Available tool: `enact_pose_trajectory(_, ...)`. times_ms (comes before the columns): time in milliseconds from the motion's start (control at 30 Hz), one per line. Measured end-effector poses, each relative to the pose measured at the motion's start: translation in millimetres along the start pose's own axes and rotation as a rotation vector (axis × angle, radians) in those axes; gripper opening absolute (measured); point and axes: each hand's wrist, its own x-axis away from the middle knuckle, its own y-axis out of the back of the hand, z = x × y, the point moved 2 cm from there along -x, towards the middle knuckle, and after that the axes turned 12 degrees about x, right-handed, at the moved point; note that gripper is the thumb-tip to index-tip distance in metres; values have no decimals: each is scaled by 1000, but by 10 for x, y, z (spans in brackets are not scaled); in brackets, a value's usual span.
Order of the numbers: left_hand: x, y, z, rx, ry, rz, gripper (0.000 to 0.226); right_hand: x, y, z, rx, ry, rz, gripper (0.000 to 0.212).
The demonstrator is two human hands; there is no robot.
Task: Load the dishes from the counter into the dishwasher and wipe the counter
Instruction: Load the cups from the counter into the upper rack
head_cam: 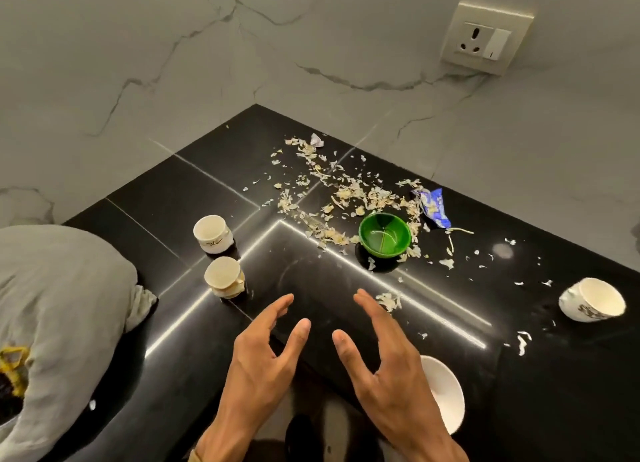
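On the black counter [207, 191] stand two cream cups [212, 234] [224, 277] at the left and a third cream cup [593, 299] at the right. A small green bowl [385, 234] sits amid scattered food scraps [346, 195]. A white bowl [445, 392] lies near the front edge, partly hidden by my right hand [384, 368]. My left hand [266, 354] hovers beside it. Both hands are over the counter's front with fingers spread and hold nothing.
A grey cloth bag [59, 306] takes up the left end of the counter. A crumpled blue wrapper [433, 207] lies behind the green bowl. Marble walls meet at the far corner, and a wall socket [485, 37] sits up on the right wall.
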Motion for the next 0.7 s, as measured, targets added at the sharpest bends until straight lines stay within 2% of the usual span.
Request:
enact_pose_trajectory(433,-70,-368,-72,58,100,-244,65,-601,298,-272,1,162,122,65)
enact_pose_trajectory(700,-99,-151,58,16,162,-380,56,-637,61,-162,-20,169,173,66)
